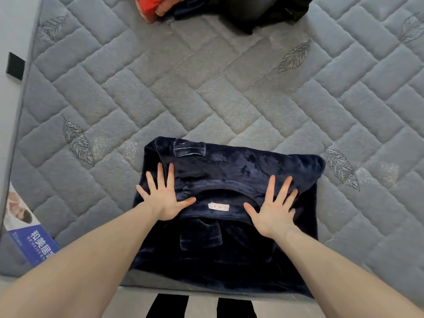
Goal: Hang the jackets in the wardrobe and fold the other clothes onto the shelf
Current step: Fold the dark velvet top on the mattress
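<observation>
Blue printed label (32, 244) at the left edge of the bed's quilted grey mattress (206, 88). Left hand (164, 198) lies flat, fingers spread wide, pressing the folded navy fleece garment (229, 171) — holding nothing. The garment sits at the mattress's near edge, white tag (218, 206) between the hands. Right hand (273, 210) likewise flat and splayed on it. Further clothes — red-orange (149, 5) and black (263, 10) — at the far edge.

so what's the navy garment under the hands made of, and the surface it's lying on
Navy garment: looks like plush fleece or velour, given its soft sheen and brushed nap, though the fibre can't be told. Mattress: grey quilted knit fabric, matte, with stitched padded blocks and embroidered leaves.
</observation>
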### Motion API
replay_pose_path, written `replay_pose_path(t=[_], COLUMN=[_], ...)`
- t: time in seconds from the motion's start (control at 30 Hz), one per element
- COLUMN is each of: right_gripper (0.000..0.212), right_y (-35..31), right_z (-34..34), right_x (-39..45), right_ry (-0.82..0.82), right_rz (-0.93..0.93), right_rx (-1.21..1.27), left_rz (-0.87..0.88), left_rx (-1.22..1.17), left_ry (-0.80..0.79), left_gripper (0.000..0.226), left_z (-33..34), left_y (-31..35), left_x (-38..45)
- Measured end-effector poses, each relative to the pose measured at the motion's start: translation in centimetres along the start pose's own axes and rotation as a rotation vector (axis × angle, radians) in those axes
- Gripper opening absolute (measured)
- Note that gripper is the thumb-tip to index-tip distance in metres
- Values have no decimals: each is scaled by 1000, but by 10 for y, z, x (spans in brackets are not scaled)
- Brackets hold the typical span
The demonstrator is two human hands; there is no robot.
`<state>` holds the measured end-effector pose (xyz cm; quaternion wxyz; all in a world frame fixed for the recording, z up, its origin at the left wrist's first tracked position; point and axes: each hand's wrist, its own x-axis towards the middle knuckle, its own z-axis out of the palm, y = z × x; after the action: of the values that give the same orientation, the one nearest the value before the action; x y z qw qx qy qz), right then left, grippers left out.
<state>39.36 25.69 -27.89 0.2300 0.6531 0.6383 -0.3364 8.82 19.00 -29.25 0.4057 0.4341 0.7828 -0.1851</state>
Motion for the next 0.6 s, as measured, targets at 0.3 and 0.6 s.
replay_pose_path(t=[0.3,0.6], right_gripper=[120,119], right_y=[-7,7], right_z=[14,10], right_x=[20,12], right_ry=[-25,33], right_rz=[72,-57], right_rx=[-13,85], left_rz=[-96,61], left_rx=[37,-34], left_ry=[-12,9], left_gripper=[131,128], left_z=[9,-5], left_y=[12,-4], left_x=[19,-1])
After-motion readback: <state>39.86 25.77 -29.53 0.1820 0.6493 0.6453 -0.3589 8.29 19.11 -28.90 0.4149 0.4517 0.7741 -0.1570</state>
